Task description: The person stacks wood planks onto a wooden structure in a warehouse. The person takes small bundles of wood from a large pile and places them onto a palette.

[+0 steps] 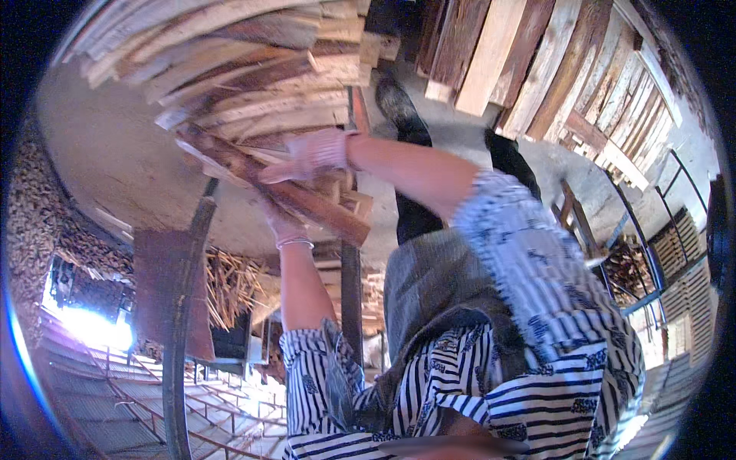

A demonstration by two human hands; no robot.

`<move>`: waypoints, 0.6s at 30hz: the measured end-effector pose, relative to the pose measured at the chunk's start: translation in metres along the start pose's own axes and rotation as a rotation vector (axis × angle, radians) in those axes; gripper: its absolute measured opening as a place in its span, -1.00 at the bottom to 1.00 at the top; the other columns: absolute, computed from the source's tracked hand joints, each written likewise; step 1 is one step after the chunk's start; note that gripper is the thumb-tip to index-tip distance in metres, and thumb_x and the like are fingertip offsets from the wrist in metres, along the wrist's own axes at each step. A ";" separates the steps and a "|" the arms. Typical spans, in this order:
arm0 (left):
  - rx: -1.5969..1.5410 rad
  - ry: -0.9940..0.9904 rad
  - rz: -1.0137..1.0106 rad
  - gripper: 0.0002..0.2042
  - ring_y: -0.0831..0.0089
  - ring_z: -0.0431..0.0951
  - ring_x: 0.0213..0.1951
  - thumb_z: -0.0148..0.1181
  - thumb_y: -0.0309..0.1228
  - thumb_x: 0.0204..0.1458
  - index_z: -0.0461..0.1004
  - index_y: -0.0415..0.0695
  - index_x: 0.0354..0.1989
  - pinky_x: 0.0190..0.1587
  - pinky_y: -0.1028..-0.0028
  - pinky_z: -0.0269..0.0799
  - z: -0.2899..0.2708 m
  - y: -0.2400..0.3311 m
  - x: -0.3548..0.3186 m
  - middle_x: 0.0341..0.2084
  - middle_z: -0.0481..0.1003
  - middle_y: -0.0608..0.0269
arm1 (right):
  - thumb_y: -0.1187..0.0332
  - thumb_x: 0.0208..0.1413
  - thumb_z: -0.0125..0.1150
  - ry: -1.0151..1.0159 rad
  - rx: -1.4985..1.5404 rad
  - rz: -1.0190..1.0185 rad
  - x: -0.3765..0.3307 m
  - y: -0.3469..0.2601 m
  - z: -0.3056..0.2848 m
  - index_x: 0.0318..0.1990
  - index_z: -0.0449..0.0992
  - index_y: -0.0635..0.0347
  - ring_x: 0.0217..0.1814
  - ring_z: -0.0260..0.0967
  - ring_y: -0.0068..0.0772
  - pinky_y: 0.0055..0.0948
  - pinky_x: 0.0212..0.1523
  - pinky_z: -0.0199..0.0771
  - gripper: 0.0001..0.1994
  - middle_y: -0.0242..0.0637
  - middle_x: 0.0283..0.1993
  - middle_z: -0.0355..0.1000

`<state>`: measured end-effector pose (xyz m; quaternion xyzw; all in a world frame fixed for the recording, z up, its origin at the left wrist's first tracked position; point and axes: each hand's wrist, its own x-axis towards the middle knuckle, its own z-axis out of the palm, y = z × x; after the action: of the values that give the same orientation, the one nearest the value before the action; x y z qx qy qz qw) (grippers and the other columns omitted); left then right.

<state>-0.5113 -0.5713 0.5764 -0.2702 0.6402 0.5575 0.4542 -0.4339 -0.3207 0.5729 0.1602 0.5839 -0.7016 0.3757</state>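
A brown wooden plank [326, 208] lies slantwise across my hands, with a paler piece of wood against its far left end. My left hand [284, 223], in a light glove, grips the plank from its near side, and the fingers are partly hidden behind the wood. My right hand [313, 156], also gloved, reaches over from the right and rests on the plank's upper side with its fingers around the edge; motion blurs it a little. Just beyond both hands is a large stack of rough boards [253, 92].
Another pile of boards [537, 61] stands at the far right. A dark metal post [188, 307] rises on the left beside a brownish panel [169, 291]. Thin wood scraps [234, 287] lie behind it. Metal frames [652, 238] stand at the right, and concrete floor [100, 146] shows at the left.
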 end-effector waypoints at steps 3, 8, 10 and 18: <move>-0.146 0.216 0.011 -0.39 0.22 0.48 0.14 0.16 0.13 0.19 0.42 -0.13 0.20 0.28 0.17 0.39 0.039 -0.008 -0.004 0.08 0.51 0.16 | -0.47 -0.31 0.37 -0.016 0.082 0.019 0.041 -0.020 0.003 0.35 0.33 0.31 0.24 0.46 0.03 -0.14 0.26 0.42 0.17 0.19 0.21 0.46; -0.226 -0.074 -0.201 -0.30 0.15 0.45 0.18 0.13 0.18 0.19 0.30 -0.12 0.31 0.30 0.12 0.38 0.089 -0.030 -0.061 0.21 0.42 0.11 | -0.30 -0.14 0.43 0.084 0.204 -0.058 -0.028 0.030 0.011 0.43 0.19 0.26 0.27 0.43 -0.08 -0.21 0.28 0.38 0.09 0.11 0.28 0.41; -0.362 -0.142 -0.320 -0.28 0.13 0.44 0.21 0.15 0.17 0.19 0.28 -0.13 0.34 0.31 0.11 0.38 0.111 -0.045 -0.081 0.23 0.40 0.09 | -0.31 -0.12 0.42 0.064 0.124 0.037 -0.078 0.041 0.012 0.45 0.14 0.26 0.31 0.39 -0.09 -0.23 0.31 0.35 0.10 0.09 0.32 0.38; -0.458 -0.224 -0.366 -0.43 0.16 0.47 0.20 0.12 -0.02 0.28 0.30 -0.12 0.33 0.26 0.14 0.42 0.207 -0.119 -0.179 0.22 0.43 0.12 | -0.43 -0.20 0.40 0.200 0.095 0.114 -0.255 0.090 0.021 0.48 0.02 0.30 0.32 0.39 0.02 -0.20 0.30 0.35 0.25 0.15 0.26 0.42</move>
<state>-0.2728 -0.4295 0.6859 -0.4132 0.3847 0.6226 0.5419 -0.1958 -0.2572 0.6848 0.2799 0.5746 -0.6863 0.3471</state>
